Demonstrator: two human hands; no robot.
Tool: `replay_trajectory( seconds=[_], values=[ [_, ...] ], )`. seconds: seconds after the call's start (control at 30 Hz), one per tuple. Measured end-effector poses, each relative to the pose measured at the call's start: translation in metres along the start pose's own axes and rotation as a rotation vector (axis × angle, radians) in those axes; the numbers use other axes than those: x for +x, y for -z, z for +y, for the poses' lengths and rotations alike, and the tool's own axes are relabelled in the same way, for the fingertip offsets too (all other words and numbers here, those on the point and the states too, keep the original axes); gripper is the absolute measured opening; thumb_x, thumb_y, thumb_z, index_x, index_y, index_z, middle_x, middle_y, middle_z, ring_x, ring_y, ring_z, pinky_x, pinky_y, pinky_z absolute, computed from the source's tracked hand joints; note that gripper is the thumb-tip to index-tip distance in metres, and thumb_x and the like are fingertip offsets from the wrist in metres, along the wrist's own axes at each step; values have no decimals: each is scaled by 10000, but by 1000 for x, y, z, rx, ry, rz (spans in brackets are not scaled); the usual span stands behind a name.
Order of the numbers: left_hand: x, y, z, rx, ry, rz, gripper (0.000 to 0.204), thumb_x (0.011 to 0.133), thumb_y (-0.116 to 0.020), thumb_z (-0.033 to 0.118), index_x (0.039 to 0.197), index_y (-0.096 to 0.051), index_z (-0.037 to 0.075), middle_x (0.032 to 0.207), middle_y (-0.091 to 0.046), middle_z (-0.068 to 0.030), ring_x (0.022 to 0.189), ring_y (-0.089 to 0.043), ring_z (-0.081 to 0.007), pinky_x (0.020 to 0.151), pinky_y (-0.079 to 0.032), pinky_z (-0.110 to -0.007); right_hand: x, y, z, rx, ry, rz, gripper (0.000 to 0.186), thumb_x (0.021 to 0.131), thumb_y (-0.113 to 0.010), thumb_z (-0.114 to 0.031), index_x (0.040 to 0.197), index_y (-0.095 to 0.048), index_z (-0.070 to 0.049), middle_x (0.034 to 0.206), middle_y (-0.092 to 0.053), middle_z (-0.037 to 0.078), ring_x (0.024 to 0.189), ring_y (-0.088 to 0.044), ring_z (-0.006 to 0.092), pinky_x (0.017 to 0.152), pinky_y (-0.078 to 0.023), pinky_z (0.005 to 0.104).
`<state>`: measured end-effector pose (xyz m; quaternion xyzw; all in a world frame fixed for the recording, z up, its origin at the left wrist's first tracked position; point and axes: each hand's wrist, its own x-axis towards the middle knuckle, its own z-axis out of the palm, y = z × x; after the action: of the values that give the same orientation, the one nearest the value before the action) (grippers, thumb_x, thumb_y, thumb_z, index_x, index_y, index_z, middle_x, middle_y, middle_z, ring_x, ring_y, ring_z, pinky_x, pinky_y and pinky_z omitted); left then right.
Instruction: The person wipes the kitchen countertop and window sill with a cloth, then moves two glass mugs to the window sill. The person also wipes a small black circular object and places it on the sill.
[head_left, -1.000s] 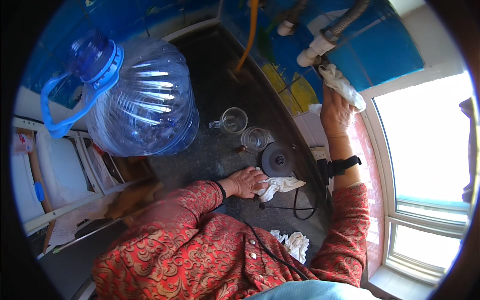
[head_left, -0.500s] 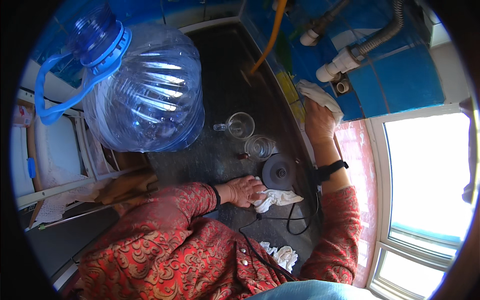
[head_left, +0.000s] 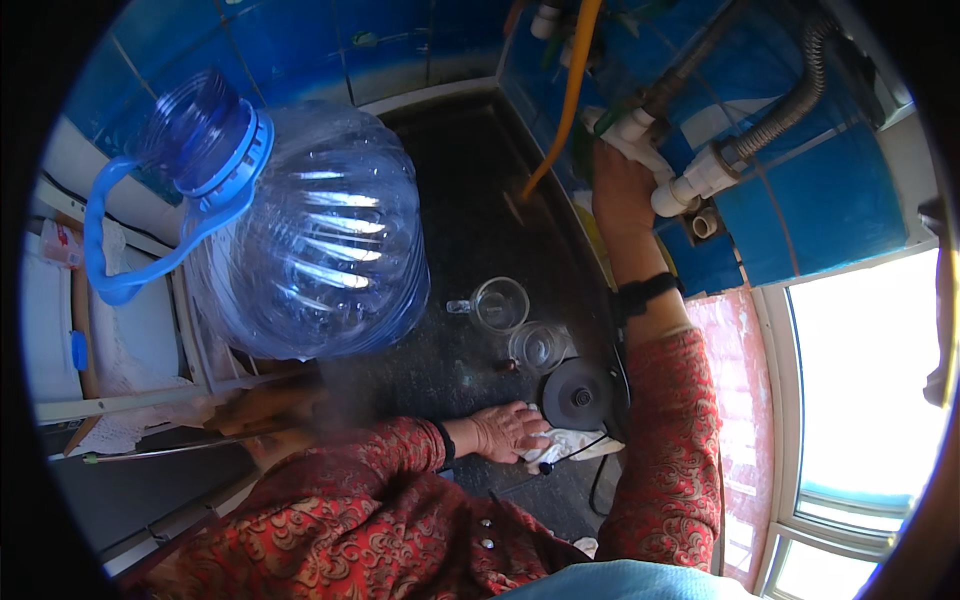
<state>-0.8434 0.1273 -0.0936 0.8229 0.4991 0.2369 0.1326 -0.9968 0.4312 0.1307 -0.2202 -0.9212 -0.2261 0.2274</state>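
My right hand (head_left: 622, 195) is raised to the blue tiled wall (head_left: 800, 210), closed on a white cloth (head_left: 645, 158) that presses against the tiles beside the pipe fittings. Low on the dark counter (head_left: 455, 190), my left hand (head_left: 505, 432) lies flat with fingers outstretched, their tips at the edge of another white cloth (head_left: 575, 445). A round dark kettle base (head_left: 577, 394) sits just beyond that cloth. Behind it stand a clear glass cup (head_left: 537, 346) and a glass mug (head_left: 500, 305) with its handle to the left.
A big clear water bottle (head_left: 310, 240) with a blue handle takes up the left side. A yellow hose (head_left: 572, 95) hangs down to the counter. White pipe joints (head_left: 690, 188) and a ribbed metal hose (head_left: 795, 95) stick out from the wall. A window (head_left: 870, 390) is at right.
My right hand has moved the cloth farther along the wall, up and away, to behind the pipe joint. My left hand stays by its cloth. The whole view has shifted slightly.
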Motion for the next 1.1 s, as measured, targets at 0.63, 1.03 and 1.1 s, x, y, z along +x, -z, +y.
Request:
replay_trajectory(
  seconds=[0.63,1.03,1.1],
  values=[
    [0,-10,-2,-18,1,52,657,698,-690,408,1297,-476,243,1349,-471,-30,1283,-406,-233,1038,-297,-414,-82,-27,35,-17,322,-178,295,852,-554,-105,1133,-641,-84,1083,-649,101,1088,-604,291,927,-496,392],
    [2,-1,-1,-84,22,-31,639,732,-696,400,1314,-483,241,1364,-474,-33,1295,-406,-236,1059,-305,-417,-88,-112,-10,270,113,-423,280,861,-567,-64,1132,-635,-66,1148,-651,141,1132,-601,300,945,-493,408],
    [1,-2,0,-86,27,-25,634,724,-704,395,1300,-487,241,1361,-472,-32,1294,-408,-236,1052,-314,-416,-114,-104,-3,230,125,-382,282,866,-563,-84,1138,-638,-78,1120,-655,129,1116,-607,290,942,-493,398]
  ],
)
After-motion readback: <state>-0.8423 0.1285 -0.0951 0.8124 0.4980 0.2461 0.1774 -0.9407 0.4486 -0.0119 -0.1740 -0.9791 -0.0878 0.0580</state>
